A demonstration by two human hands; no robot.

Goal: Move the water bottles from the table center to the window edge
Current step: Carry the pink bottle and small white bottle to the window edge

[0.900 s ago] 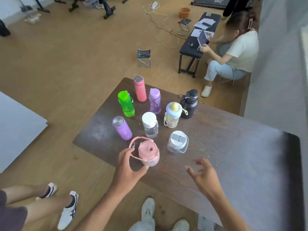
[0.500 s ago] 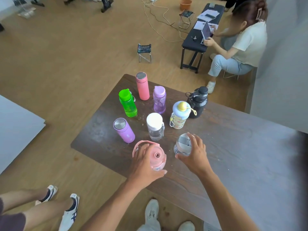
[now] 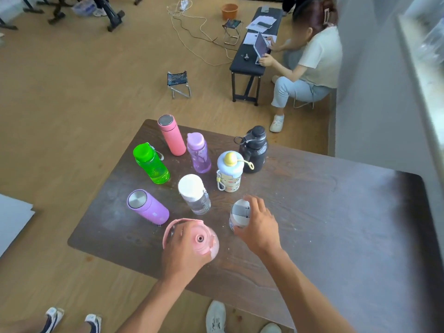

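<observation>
Several water bottles stand on the dark wooden table [image 3: 336, 224]. My left hand [image 3: 182, 255] grips the pink jug with a handle [image 3: 204, 241] at the near left edge. My right hand [image 3: 258, 227] wraps the clear bottle with a grey-white lid [image 3: 239, 211] beside it. Behind them stand a clear white-capped bottle [image 3: 193, 193], a lilac flask [image 3: 147, 207], a green bottle [image 3: 151, 163], a pink flask [image 3: 171, 135], a purple bottle [image 3: 199, 152], a cream bottle with a yellow knob [image 3: 229, 171] and a black bottle [image 3: 254, 150]. The window ledge [image 3: 422, 75] runs along the right.
A person sits by a black bench [image 3: 252, 56] beyond the table, working on a tablet. A small folding stool [image 3: 179, 82] and cables lie on the wooden floor. Another person's feet [image 3: 72, 320] are at the lower left. A grey board [image 3: 12, 222] sits at left.
Both hands reached forward from the table's near edge. The left hand closed on the pink jug and the right hand closed on the clear grey-lidded bottle.
</observation>
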